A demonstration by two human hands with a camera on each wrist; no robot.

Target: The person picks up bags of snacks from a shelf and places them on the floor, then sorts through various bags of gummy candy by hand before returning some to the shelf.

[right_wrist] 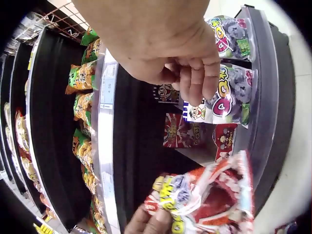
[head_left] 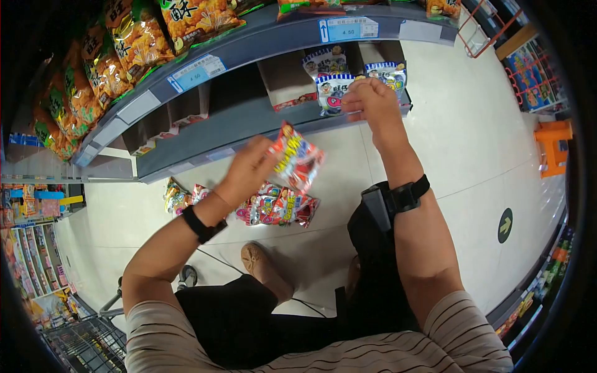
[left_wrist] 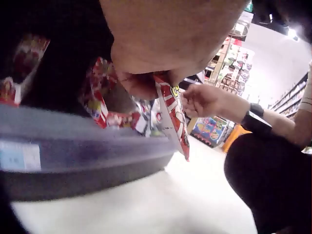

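Observation:
In the head view my left hand (head_left: 249,168) pinches a red gummy candy packet (head_left: 300,158) by its edge, out in front of the lower shelf. My right hand (head_left: 376,104) is at the right end of that shelf, its fingers loosely bent and overlapping a blue-and-white gummy candy packet (right_wrist: 234,95) with grape pictures. In the right wrist view the fingertips hang right at the packet's face, with nothing seen gripped between them. A second packet of that kind (right_wrist: 230,36) stands beside it. Several red packets (head_left: 283,206) lie on the floor below my left hand.
Above, the upper shelf (head_left: 249,46) carries orange-and-green snack bags (head_left: 134,37) and price labels. Open display boxes (head_left: 286,81) stand on the lower shelf. A shopping cart (head_left: 84,339) is at the lower left, an orange stool (head_left: 552,148) at the right. My feet are close to the floor packets.

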